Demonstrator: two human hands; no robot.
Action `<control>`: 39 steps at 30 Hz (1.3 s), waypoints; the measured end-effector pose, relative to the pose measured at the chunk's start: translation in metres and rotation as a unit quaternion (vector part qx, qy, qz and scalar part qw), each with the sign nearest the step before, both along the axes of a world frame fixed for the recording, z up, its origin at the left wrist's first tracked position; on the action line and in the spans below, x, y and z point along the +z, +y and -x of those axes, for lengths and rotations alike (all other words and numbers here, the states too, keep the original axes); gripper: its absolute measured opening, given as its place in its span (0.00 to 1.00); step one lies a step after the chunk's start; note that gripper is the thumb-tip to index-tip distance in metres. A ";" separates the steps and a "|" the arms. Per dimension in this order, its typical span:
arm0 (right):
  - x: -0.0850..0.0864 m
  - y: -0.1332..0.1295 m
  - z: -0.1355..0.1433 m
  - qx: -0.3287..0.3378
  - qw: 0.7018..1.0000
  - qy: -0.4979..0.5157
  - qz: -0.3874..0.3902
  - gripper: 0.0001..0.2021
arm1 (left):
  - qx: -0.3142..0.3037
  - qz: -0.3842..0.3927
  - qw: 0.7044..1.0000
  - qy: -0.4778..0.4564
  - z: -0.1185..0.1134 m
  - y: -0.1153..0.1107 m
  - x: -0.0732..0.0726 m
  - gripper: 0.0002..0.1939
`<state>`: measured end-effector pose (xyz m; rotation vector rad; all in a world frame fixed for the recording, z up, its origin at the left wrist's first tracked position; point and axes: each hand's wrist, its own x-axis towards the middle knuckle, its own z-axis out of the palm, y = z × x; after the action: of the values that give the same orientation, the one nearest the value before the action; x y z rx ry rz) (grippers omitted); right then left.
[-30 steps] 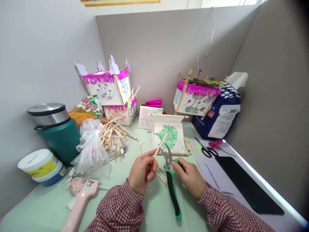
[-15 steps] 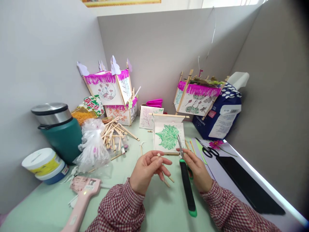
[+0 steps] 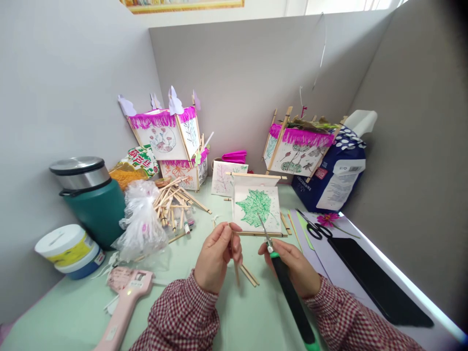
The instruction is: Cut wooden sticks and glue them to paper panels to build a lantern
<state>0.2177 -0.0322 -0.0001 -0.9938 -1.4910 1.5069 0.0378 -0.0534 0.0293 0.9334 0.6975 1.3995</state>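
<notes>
My left hand (image 3: 219,248) is closed in a pinch on a thin wooden stick (image 3: 237,274), which points down from the fingers; its upper part is hidden. Just right of it, two more wooden sticks (image 3: 250,276) lie on the table. My right hand (image 3: 292,265) is wrapped round pruning shears (image 3: 290,292) with black and green handles. Their narrow metal blades point up and left, a little apart from my left hand. Behind both hands stands a small stick-and-paper frame (image 3: 273,195) with a green leaf print (image 3: 254,207).
At left are a pink glue gun (image 3: 126,302), a plastic bag (image 3: 141,219), a pile of sticks (image 3: 179,197) and a green flask (image 3: 93,209). Fringed paper lanterns (image 3: 157,136) stand at the back. To the right lie black scissors (image 3: 318,230) and a black phone-like slab (image 3: 376,278).
My left hand has turned and drawn its fingers together, with the stick now pointing down. The shears have tilted further left at the blades, and their handle end has swung right and nearer.
</notes>
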 end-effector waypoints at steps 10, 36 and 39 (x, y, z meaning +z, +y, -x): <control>-0.006 -0.004 0.005 0.062 0.998 0.025 0.010 0.20 | -0.084 0.085 0.992 0.042 -0.006 -0.002 0.000 0.11; -0.018 -0.007 0.017 -0.104 0.941 -0.185 -0.263 0.43 | -0.057 0.005 0.986 0.155 -0.017 -0.003 -0.010 0.21; -0.022 0.000 0.010 -0.158 0.938 -0.151 -0.270 0.35 | -0.018 0.028 0.988 0.151 -0.013 -0.002 -0.007 0.18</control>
<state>0.2080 -0.0324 -0.0223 -1.0843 -1.7276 0.6767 0.0507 -0.0553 0.0221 1.1203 0.9367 1.2122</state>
